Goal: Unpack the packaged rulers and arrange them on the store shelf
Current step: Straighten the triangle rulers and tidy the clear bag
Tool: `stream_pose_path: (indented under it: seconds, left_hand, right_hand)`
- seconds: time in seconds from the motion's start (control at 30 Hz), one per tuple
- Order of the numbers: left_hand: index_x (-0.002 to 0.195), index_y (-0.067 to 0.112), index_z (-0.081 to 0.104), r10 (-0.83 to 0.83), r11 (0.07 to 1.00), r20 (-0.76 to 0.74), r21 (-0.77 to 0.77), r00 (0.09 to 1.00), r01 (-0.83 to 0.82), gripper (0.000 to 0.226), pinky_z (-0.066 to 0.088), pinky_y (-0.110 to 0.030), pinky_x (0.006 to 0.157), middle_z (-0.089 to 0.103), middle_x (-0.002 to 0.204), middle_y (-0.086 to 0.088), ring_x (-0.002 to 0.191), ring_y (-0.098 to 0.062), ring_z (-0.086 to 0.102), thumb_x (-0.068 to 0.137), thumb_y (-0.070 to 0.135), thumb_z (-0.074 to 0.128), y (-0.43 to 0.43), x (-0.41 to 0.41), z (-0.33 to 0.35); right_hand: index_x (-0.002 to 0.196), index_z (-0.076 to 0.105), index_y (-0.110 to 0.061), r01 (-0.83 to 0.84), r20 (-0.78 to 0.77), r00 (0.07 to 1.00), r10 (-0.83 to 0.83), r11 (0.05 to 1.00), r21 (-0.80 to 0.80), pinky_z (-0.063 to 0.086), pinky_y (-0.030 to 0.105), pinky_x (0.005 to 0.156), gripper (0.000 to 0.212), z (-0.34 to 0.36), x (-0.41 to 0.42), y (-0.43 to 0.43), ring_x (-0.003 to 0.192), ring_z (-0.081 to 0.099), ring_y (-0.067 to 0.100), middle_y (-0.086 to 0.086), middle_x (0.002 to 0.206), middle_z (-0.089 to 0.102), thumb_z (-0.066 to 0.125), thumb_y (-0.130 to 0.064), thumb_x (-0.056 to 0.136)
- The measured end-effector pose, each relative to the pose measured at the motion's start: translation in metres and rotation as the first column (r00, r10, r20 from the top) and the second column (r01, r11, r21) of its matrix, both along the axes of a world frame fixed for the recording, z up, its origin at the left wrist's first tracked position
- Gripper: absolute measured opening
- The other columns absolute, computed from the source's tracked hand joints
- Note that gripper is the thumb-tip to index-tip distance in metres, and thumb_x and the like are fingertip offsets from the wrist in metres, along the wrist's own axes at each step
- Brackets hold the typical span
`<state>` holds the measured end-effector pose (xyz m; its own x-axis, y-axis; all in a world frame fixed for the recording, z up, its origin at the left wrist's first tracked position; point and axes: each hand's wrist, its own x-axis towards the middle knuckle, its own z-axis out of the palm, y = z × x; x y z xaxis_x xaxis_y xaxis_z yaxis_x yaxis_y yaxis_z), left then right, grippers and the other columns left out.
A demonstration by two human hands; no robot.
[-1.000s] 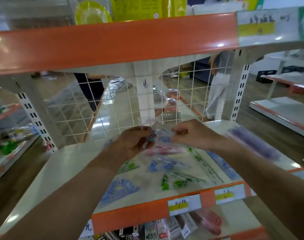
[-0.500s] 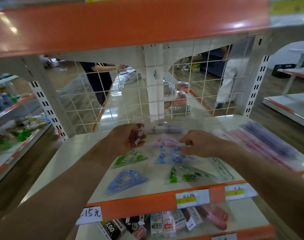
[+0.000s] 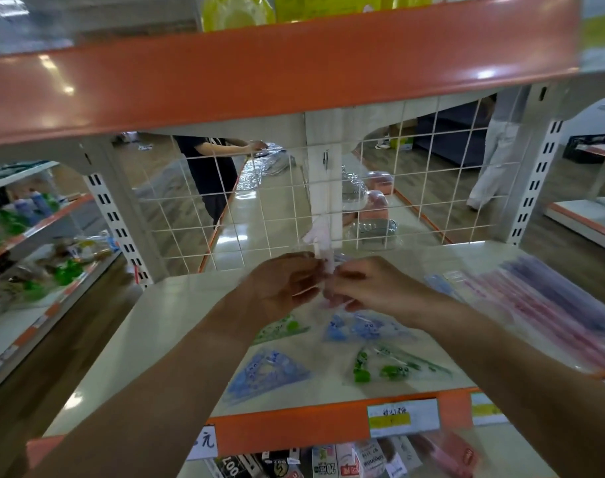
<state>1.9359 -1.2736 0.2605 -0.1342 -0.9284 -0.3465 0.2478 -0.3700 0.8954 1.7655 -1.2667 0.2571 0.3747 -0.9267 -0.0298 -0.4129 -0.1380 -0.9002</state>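
Note:
My left hand (image 3: 284, 286) and my right hand (image 3: 366, 286) meet above the cream shelf (image 3: 177, 312), both pinching a clear packet with a pink ruler set (image 3: 323, 262) that stands up between the fingertips. On the shelf below lie a green triangle ruler (image 3: 284, 327), a blue set (image 3: 359, 327), a blue triangle ruler in plastic (image 3: 263, 372) and a green packaged set (image 3: 390, 367). Long pink and purple packaged rulers (image 3: 549, 305) lie in a stack at the right.
A white wire grid (image 3: 225, 208) backs the shelf, and an orange-edged shelf (image 3: 259, 70) hangs close overhead. Price labels (image 3: 402, 415) sit on the orange front edge, with boxed goods (image 3: 328, 462) on the shelf below. Two people stand beyond the grid.
My hands have drawn together and risen slightly. The pink packet now stands upright between them, where before it was spread flatter and wider. The camera has tilted up a little.

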Motion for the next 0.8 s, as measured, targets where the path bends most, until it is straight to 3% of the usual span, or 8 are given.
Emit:
stream_pose_path:
  seconds: [0.13,0.2,0.27,0.33,0.4,0.53,0.7,0.8]
  left_hand:
    - [0.089,0.014,0.063,0.013,1.000,0.007,0.013,1.000,-0.014,0.004,0.047,-0.030,0.074,0.064,0.084,-0.005,0.071,-0.016,0.059,0.089,0.015,0.059,0.001,-0.001,0.001]
    - [0.095,0.008,0.064,0.067,0.995,-0.066,0.072,0.996,-0.062,0.021,0.051,-0.034,0.070,0.064,0.082,-0.010,0.068,-0.020,0.059,0.092,0.028,0.058,-0.001,0.005,0.001]
    - [0.101,0.003,0.064,0.080,0.992,-0.128,0.106,0.988,-0.067,0.036,0.056,-0.034,0.065,0.067,0.081,-0.013,0.066,-0.023,0.062,0.092,0.037,0.057,-0.003,0.008,0.001]
    - [0.102,0.003,0.063,0.039,0.997,-0.083,0.075,0.996,-0.032,0.029,0.058,-0.032,0.061,0.068,0.078,-0.012,0.063,-0.020,0.063,0.089,0.029,0.062,-0.002,0.006,0.001]
    - [0.100,0.004,0.064,0.019,1.000,0.025,0.019,0.999,-0.020,0.014,0.057,-0.027,0.055,0.068,0.071,-0.010,0.056,-0.017,0.063,0.087,0.007,0.063,-0.001,-0.002,-0.001]
    - [0.100,0.006,0.066,0.087,0.996,0.165,-0.043,0.982,-0.081,0.025,0.052,-0.022,0.048,0.065,0.068,-0.008,0.052,-0.014,0.059,0.080,-0.009,0.065,-0.004,-0.011,-0.005]
    - [0.105,0.003,0.063,0.125,0.991,0.253,-0.087,0.959,-0.106,0.028,0.054,-0.023,0.050,0.065,0.075,-0.012,0.057,-0.016,0.059,0.080,-0.008,0.066,-0.014,-0.017,-0.009]
    - [0.102,0.003,0.066,0.107,0.987,0.514,-0.160,0.851,-0.028,0.021,0.054,-0.025,0.058,0.066,0.075,-0.010,0.059,-0.016,0.059,0.082,0.000,0.068,-0.024,-0.021,-0.016]
  right_hand:
    - [0.067,0.067,-0.026,0.070,0.092,0.994,-0.064,0.996,-0.058,0.049,0.024,0.062,0.028,0.000,-0.001,0.002,0.060,0.060,0.009,-0.002,0.063,0.064,0.059,-0.021,0.093]
    - [0.052,0.057,-0.037,0.121,-0.107,0.981,-0.162,0.940,-0.319,0.040,0.026,0.058,0.045,-0.002,-0.014,-0.002,0.057,0.052,0.011,-0.008,0.055,0.052,0.055,-0.022,0.095]
    - [0.069,0.061,-0.041,0.064,-0.338,0.895,-0.292,0.833,-0.549,0.037,0.027,0.060,0.037,-0.003,-0.025,-0.003,0.073,0.052,0.018,-0.007,0.068,0.051,0.048,-0.021,0.097]
    - [0.110,0.068,-0.030,0.003,-0.440,0.822,-0.362,0.775,-0.632,0.042,0.029,0.071,0.028,-0.009,-0.032,-0.004,0.094,0.052,0.021,-0.001,0.092,0.058,0.046,-0.019,0.097]
    - [0.125,0.061,-0.026,-0.025,-0.462,0.814,-0.353,0.772,-0.635,0.042,0.029,0.075,0.033,-0.014,-0.037,-0.005,0.099,0.052,0.020,0.000,0.104,0.055,0.047,-0.016,0.096]
    - [0.135,0.049,-0.023,0.000,-0.426,0.871,-0.243,0.869,-0.494,0.038,0.025,0.076,0.043,-0.015,-0.042,-0.005,0.091,0.054,0.014,0.001,0.111,0.052,0.057,-0.025,0.092]
    - [0.104,0.068,-0.018,0.053,-0.372,0.902,-0.218,0.912,-0.407,0.046,0.030,0.074,0.019,-0.017,-0.045,-0.013,0.084,0.062,0.020,0.003,0.093,0.068,0.059,-0.026,0.090]
    - [0.101,0.072,-0.009,0.077,-0.379,0.898,-0.225,0.927,-0.366,0.050,0.036,0.076,0.024,-0.023,-0.041,-0.028,0.080,0.065,0.025,0.010,0.089,0.071,0.055,-0.023,0.093]
